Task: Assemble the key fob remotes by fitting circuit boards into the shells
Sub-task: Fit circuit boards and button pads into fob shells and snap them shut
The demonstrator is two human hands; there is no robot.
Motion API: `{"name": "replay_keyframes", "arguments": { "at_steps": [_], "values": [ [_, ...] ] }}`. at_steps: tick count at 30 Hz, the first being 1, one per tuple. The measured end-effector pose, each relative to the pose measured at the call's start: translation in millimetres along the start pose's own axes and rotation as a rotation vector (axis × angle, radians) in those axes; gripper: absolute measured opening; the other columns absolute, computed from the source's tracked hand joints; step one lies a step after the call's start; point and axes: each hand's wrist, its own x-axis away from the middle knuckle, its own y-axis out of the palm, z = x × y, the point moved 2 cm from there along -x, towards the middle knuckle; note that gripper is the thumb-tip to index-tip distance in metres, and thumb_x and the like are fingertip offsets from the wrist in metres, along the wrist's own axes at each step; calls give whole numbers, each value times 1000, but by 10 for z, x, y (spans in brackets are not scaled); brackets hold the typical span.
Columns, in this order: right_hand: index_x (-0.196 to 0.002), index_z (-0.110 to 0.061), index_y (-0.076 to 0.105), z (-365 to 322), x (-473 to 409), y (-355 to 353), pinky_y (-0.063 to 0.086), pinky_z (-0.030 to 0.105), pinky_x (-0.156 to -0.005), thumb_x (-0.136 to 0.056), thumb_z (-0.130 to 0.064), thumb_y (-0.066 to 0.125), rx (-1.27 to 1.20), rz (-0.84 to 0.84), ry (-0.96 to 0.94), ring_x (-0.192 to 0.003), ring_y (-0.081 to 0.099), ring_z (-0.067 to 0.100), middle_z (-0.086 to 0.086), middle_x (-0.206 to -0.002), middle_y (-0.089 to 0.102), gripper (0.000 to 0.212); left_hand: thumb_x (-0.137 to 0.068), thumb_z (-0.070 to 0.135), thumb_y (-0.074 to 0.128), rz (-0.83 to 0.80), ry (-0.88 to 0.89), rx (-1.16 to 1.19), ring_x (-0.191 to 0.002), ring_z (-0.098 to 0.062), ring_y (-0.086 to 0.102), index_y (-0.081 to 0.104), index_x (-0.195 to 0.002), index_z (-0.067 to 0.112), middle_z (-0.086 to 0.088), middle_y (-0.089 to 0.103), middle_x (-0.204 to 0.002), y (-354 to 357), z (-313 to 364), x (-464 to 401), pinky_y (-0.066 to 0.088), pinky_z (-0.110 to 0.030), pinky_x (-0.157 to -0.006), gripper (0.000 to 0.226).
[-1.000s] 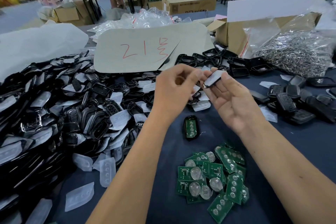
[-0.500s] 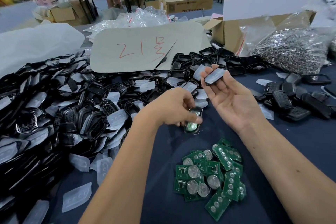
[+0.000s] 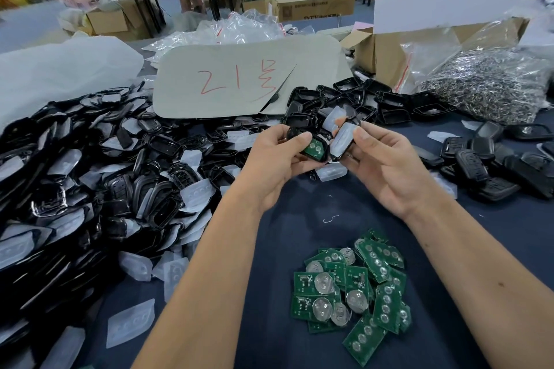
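**Two shell halves in hand, one already carrying its board**

The left hand pinches a glossy black plastic shell half with a green circuit board seated in it, thumb across the top edge and the other fingers curled underneath. The right hand grips the mating black shell half lined with a translucent white rubber button pad, thumb on its upper end, fingers wrapped behind. The two halves sit just beside each other above the dark blue cloth-covered surface, tilted inward like an opening book.

Both parts look light and stiff, and the glossy plastic is likely slippery, so holding by the long side rims seems wiser than pressing the faces. The board probably dislikes flexing (its round metal contacts face up, exposed), and the soft pad could slip out of place if squeezed unevenly. Closing them likely wants the edges lined up first, then even pressure round the rim.

A loose heap of green circuit boards with silver coin-cell holders lies near the person, a large pile of empty black shells and white pads to the left.
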Motion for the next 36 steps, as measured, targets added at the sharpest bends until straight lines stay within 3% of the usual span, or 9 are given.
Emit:
{"name": "replay_keyframes", "arguments": {
  "at_steps": [4, 7, 12, 20, 25, 30, 33, 36],
  "values": [
    [-134, 5, 62, -11, 6, 4, 55, 38, -101, -97, -17, 60, 15, 6, 1, -99, 70, 18, 8, -106, 75, 42, -104, 12, 61, 83, 23, -71, -66, -26, 74, 59, -99, 8, -9, 71, -82, -41, -17, -7, 62, -32, -59, 7],
    [-131, 2, 64, -7, 19, 25, 56, 38, -100, -95, -16, 61, 40, -20, -2, -98, 71, 18, 6, -103, 76, 40, -104, 17, 61, 86, 41, -163, -55, -18, 66, 62, -107, 8, -2, 65, -72, -43, -28, -9, 60, -29, -55, 9],
    [-126, 3, 66, 33, 28, 59, 58, 37, -94, -90, -15, 64, 92, -8, 14, -104, 71, 25, 20, -118, 72, 40, -105, 16, 60, 41, 88, -288, -54, -17, 66, 64, -110, 11, -3, 68, -73, -3, -71, 17, 60, -30, -55, 8],
    [-117, 1, 71, 54, 14, 42, 60, 32, -86, -88, -15, 67, 131, 34, 6, -98, 74, 22, 15, -108, 77, 33, -103, 15, 64, 35, 62, -222, -65, -22, 71, 66, -122, 3, -20, 72, -96, -8, -61, 21, 63, -31, -64, 22],
    [-109, -2, 75, 44, 5, 12, 60, 29, -82, -86, -16, 71, 139, 77, -19, -93, 75, 20, 11, -100, 79, 27, -98, 4, 68, -12, 71, -228, -76, -22, 75, 72, -113, -1, -23, 75, -103, -21, -60, 22, 65, -32, -74, 17],
    [-105, -3, 77, 31, 5, 1, 61, 31, -83, -82, -18, 76, 169, 126, -53, -95, 76, 24, 16, -102, 79, 28, -89, 6, 80, 24, 161, -278, -69, -27, 76, 75, -94, 7, -15, 77, -82, 5, -57, 44, 64, -32, -70, 7],
    [-103, -4, 78, 20, 1, 8, 61, 29, -80, -78, -20, 78, 197, 164, -60, -92, 77, 22, 14, -99, 80, 30, -86, 9, 83, 40, 231, -346, -67, -28, 76, 77, -87, 12, -10, 77, -75, 61, -72, 44, 65, -37, -70, 8],
    [-100, -7, 76, 16, 5, 12, 61, 27, -76, -72, -22, 81, 230, 236, -72, -84, 77, 18, 7, -90, 80, 32, -86, 6, 82, 45, 316, -431, -71, -22, 76, 78, -82, 21, -6, 76, -75, 163, -99, 55, 64, -31, -65, 16]
  ]
}}
